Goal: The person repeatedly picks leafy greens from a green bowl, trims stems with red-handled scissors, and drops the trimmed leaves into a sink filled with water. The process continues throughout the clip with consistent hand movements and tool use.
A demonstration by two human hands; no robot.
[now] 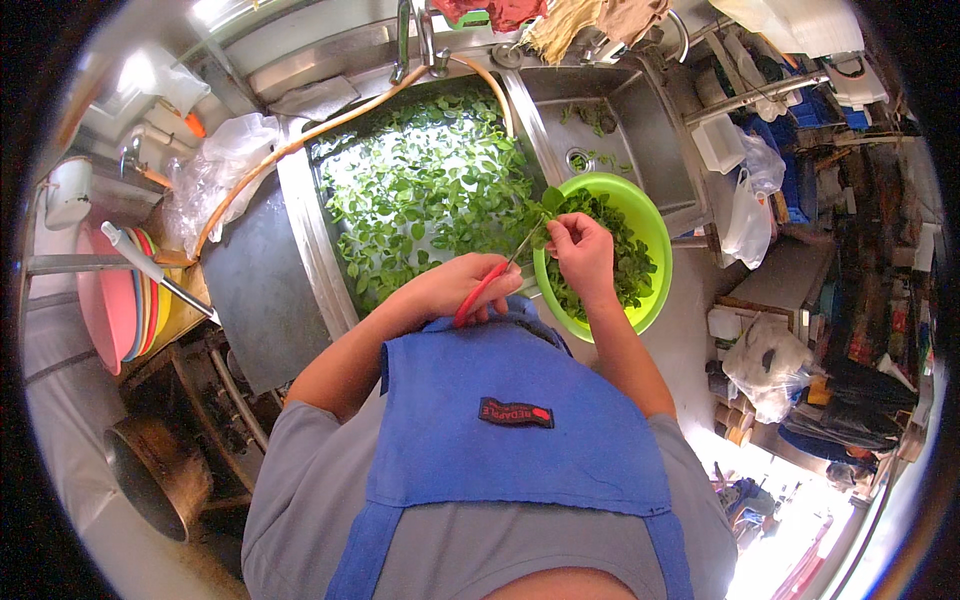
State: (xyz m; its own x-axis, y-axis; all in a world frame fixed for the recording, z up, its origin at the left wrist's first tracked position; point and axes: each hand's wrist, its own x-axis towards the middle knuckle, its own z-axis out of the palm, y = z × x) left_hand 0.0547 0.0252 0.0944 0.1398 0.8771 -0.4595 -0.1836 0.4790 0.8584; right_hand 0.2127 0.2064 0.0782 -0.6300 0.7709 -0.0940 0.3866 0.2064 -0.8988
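Note:
My left hand [471, 283] grips red-handled scissors [484, 291], their blades pointing up and right. The tips reach a leafy green sprig [551, 202] pinched between the fingers of my right hand [583, 251]. That hand is over the left part of a lime-green plastic bowl [660, 262], partly filled with darker green leaves [637, 259]. To the left, many leafy greens [420, 180] float in water in a stainless steel sink basin [298, 202]. Whether the blades are closed on the stem is too small to tell.
A tan hose [255, 184] runs from the faucet [426, 37] across the left rim. The right sink basin [660, 127] has leaf scraps near its drain. Colourful plastic basins [112, 300] and a clear plastic bag [225, 165] stand left. Crowded shelves [795, 277] line the right.

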